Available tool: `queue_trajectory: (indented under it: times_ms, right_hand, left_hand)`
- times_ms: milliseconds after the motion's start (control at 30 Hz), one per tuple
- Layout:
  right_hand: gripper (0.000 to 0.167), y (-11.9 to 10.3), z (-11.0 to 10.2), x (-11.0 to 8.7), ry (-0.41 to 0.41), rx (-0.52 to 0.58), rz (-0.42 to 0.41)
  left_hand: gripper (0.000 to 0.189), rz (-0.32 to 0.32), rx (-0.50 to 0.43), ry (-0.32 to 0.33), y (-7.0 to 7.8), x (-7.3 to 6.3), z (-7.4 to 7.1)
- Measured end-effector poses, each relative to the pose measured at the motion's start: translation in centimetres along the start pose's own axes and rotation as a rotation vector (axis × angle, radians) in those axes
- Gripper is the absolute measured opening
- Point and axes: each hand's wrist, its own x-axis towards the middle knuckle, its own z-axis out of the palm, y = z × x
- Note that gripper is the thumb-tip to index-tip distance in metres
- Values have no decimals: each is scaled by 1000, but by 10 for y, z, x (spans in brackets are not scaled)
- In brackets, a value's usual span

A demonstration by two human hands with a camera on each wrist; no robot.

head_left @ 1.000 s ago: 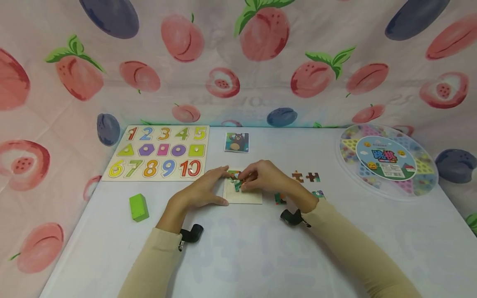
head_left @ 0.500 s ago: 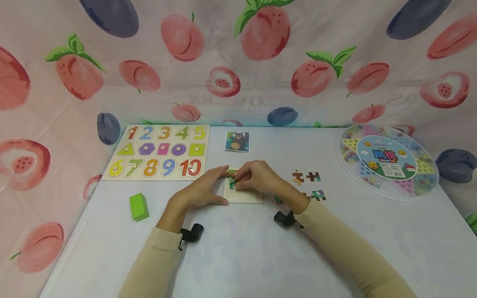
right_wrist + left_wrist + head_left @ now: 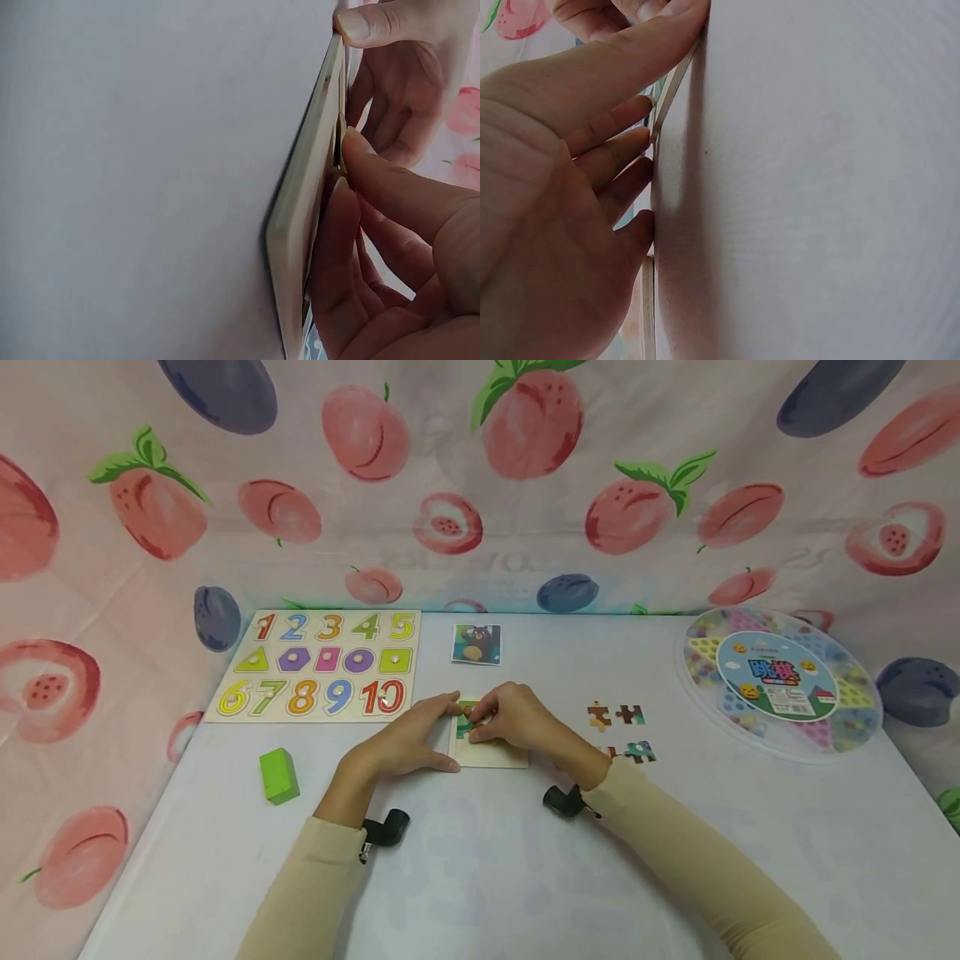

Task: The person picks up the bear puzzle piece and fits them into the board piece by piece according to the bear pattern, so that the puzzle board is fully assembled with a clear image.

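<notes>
A small square wooden puzzle tray lies mid-table, green puzzle pieces showing at its upper left. My left hand rests along the tray's left side with extended fingers, its thumb at the near left corner. Over the tray, my right hand pinches a jigsaw piece, seen edge-on in the right wrist view and mostly covered by the fingers. To the right lie several loose jigsaw pieces, among them a brown one and a green-blue one; the right wrist partly covers others.
Behind the tray lies a bear picture card. At left are a number-and-shape peg board and a green block. A round, clear-lidded game box sits at the back right. A fruit-print cloth hangs behind.
My right hand has shifted a little left over the tray with the jigsaw piece, baring the green-blue loose piece. The left hand stays in place.
</notes>
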Motion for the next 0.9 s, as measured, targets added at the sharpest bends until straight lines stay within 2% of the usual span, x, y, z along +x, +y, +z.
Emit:
queue_trajectory:
  times_ms: [433, 900]
  right_hand:
    - [20, 0, 1, 1, 20, -86, 12]
    - [19, 1, 0, 2, 11, -67, 17]
  left_hand:
    - [81, 7, 6, -2, 0, 0, 0]
    - [78, 6, 4, -1, 0, -1, 1]
